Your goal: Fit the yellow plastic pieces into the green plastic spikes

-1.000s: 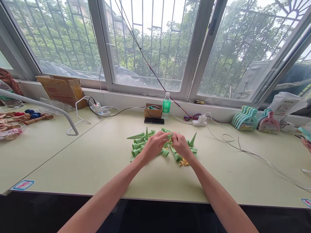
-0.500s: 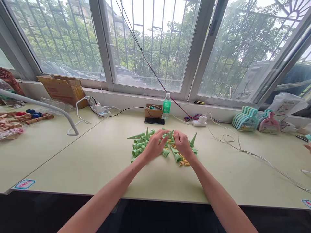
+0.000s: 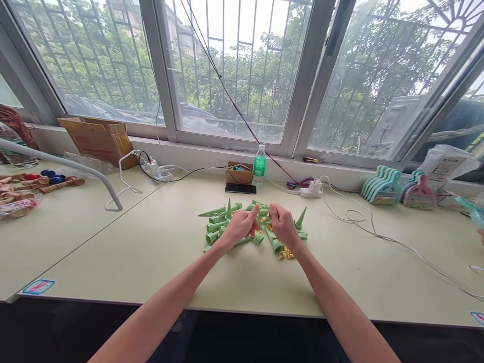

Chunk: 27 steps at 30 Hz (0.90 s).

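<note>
My left hand (image 3: 242, 225) is closed, thumb raised, its fingers curled beside a green plastic spike (image 3: 260, 218) that it seems to grip; part of that spike is hidden. Close on its right, my right hand (image 3: 283, 223) is closed in a pinch, and whatever lies between its fingertips cannot be made out. Several green hollow spikes (image 3: 215, 227) lie under and around my hands, a few standing point up, such as the upright spike (image 3: 229, 209). Small yellow plastic pieces (image 3: 287, 252) are scattered below my right hand, near a green spike (image 3: 275, 242) lying on its side.
Behind the pile are a black phone (image 3: 241, 188), a small cardboard box (image 3: 239, 174) and a water bottle (image 3: 259, 165). Cables and a power strip (image 3: 310, 190) run to the right. Pastel dustpan-like items (image 3: 381, 185) stand farther right. Wooden toys (image 3: 26, 186) lie left.
My left hand has turned, with its thumb now pointing up; the spike tip seen between my hands no longer shows. My right hand stays nearly still. A teal item appears at the far right edge.
</note>
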Tool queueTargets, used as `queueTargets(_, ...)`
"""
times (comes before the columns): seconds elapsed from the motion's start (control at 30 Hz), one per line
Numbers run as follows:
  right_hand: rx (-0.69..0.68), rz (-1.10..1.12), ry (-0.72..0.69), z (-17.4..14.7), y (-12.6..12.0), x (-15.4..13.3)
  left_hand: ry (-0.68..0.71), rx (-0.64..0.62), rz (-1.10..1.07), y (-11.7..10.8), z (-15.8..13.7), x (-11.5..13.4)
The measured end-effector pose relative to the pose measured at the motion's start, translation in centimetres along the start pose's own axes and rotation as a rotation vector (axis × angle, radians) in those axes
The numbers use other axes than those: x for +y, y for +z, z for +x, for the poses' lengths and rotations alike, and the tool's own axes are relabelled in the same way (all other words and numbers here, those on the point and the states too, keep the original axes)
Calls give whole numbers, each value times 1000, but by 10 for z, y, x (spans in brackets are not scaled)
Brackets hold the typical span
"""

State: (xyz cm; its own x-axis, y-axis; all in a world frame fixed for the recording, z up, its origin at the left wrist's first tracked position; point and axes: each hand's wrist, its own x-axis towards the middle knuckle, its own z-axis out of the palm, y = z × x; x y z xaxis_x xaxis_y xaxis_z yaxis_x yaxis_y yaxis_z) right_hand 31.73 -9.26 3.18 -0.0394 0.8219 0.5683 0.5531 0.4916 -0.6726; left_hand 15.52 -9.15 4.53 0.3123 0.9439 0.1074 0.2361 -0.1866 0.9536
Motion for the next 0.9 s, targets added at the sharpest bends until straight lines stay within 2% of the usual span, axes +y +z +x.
queueTargets(0.13, -41, 14, -24, -1, 2, 0, -56, -57, -26, -1, 0, 1)
queueTargets(0.3, -62, 16, -27, -2, 3, 1, -58, -85, -38, -1, 0, -1)
queueTargets(0.9, -62, 20, -31, -2, 4, 1, -6, -89, -85, -4, -1, -3)
